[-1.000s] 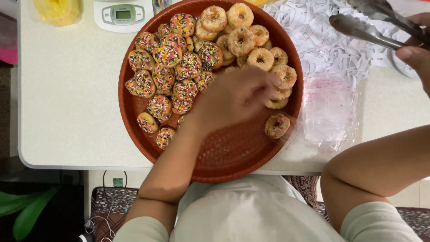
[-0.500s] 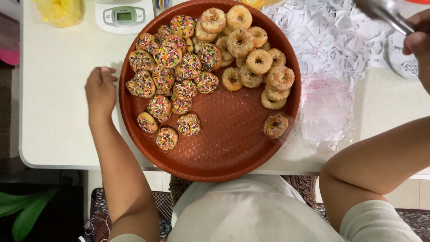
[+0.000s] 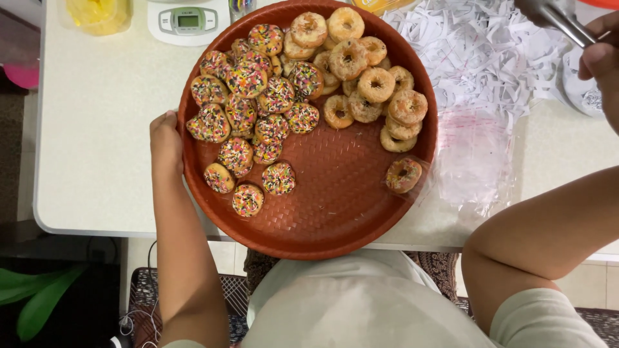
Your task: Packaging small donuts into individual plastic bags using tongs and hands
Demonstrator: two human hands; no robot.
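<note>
**Left hand on the tray rim, right hand holding tongs**

Head view: a round reddish-brown woven tray (image 3: pixel 335 212) sits on the white tabletop (image 3: pixel 97 129), its near edge overhanging toward the person. The left hand (image 3: pixel 166 138) rests against the tray's rim at 9 o'clock, fingers pressed together and curled onto the edge. On the tray, sprinkle-covered ring cookies (image 3: pixel 248 109) crowd the sector from 9 to 12 o'clock, while plain sugared ring cookies (image 3: pixel 361 71) heap from 12 to 2 o'clock. One lone cookie (image 3: pixel 403 175) lies near the rim at 3 o'clock, apart from both groups.

The right hand (image 3: pixel 603 64) is at the frame's upper right, at about 2 o'clock from the tray, its fingers closed around metal tongs (image 3: pixel 558 19); the tong tips run out of frame. Beside the tray at 3 o'clock lies a clear plastic bag (image 3: pixel 474 161), with shredded white paper (image 3: pixel 477 58) above it. A white kitchen scale (image 3: pixel 187 20) and a yellow container (image 3: pixel 100 14) stand at 11 o'clock.
</note>
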